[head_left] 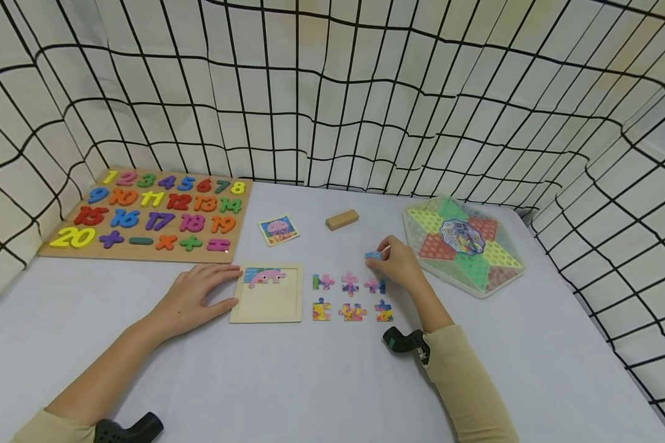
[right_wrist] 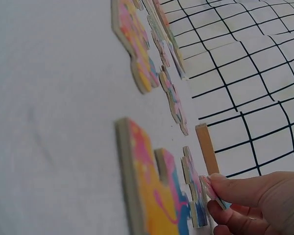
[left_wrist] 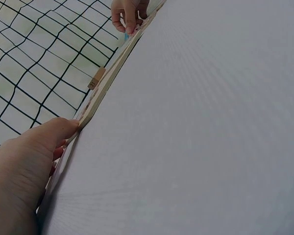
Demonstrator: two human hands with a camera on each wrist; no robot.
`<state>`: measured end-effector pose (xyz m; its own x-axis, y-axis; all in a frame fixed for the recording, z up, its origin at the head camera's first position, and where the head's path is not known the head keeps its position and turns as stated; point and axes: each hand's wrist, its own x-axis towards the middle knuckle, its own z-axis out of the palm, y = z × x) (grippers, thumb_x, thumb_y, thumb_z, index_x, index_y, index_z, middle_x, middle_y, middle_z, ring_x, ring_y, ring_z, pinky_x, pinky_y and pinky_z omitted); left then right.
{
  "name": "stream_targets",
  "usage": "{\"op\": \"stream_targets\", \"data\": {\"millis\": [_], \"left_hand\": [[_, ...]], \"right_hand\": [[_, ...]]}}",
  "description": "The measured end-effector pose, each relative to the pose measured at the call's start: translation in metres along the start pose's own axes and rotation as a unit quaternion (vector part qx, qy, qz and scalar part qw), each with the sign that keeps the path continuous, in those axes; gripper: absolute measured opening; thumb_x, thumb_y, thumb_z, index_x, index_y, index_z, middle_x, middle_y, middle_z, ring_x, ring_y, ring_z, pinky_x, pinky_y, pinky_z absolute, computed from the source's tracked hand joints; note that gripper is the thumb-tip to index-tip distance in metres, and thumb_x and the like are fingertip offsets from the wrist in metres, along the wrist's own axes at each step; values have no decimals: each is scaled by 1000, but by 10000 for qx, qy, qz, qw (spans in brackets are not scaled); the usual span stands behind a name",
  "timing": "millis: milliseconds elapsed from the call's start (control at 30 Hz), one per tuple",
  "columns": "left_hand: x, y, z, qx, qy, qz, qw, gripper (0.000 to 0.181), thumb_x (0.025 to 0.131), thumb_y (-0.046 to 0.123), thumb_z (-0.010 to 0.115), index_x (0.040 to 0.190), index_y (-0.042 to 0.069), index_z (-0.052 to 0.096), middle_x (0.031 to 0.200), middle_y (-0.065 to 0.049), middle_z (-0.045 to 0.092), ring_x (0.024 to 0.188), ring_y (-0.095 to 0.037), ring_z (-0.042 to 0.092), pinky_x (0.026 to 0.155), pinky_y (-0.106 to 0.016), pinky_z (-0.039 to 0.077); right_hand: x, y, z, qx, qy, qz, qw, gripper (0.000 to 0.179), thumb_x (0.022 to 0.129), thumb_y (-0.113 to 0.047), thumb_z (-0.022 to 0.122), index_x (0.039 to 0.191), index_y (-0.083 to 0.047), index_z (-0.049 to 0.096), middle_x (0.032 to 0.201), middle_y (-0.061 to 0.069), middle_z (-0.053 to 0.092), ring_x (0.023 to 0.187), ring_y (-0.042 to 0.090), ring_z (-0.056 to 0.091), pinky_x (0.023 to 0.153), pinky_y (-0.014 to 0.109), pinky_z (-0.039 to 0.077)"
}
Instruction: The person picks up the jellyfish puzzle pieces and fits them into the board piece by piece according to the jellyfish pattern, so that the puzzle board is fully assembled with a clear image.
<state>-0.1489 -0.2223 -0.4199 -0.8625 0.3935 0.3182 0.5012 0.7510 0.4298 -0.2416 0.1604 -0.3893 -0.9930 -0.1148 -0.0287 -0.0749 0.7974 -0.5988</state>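
My right hand (head_left: 396, 263) pinches a jigsaw piece (head_left: 373, 255) with a light blue part between thumb and fingers, just beyond the loose pieces. Its pink-printed side shows in the right wrist view. My left hand (head_left: 195, 296) rests at the left side of a square wooden puzzle tray (head_left: 268, 309), thumb and fingertips touching its edge. Joined pieces with a pink figure on blue (head_left: 263, 277) lie along the tray's top. To the tray's right, several loose jigsaw pieces (head_left: 352, 312) lie in two rows, in pink, yellow and blue.
A small picture card (head_left: 278, 231) and a wooden block (head_left: 342, 219) lie behind the tray. At the left back is a number board (head_left: 144, 237) with colourful numerals. A hexagonal clear box (head_left: 465, 246) with coloured triangles sits at right. Black netting (head_left: 321, 98) encloses the white table.
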Motion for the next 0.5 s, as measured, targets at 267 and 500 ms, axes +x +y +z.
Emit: {"op": "stream_targets", "data": {"millis": [267, 500], "left_hand": [[0, -1, 1, -9, -47, -57, 10000, 51, 80, 31, 69, 124, 8, 56, 128, -13, 51, 119, -32, 39, 83, -47, 30], [0, -2, 0, 9, -123, -103, 9999, 52, 81, 32, 69, 125, 8, 55, 129, -13, 50, 120, -32, 38, 84, -48, 30]], "right_hand": [[0, -2, 0, 309, -47, 104, 9995, 22, 87, -18, 62, 103, -5, 55, 81, 7, 59, 67, 17, 51, 58, 27, 42], [-1, -7, -1, 408, -89, -99, 9991, 21, 88, -19, 60, 106, -8, 59, 78, 5, 59, 62, 15, 49, 55, 27, 40]]}}
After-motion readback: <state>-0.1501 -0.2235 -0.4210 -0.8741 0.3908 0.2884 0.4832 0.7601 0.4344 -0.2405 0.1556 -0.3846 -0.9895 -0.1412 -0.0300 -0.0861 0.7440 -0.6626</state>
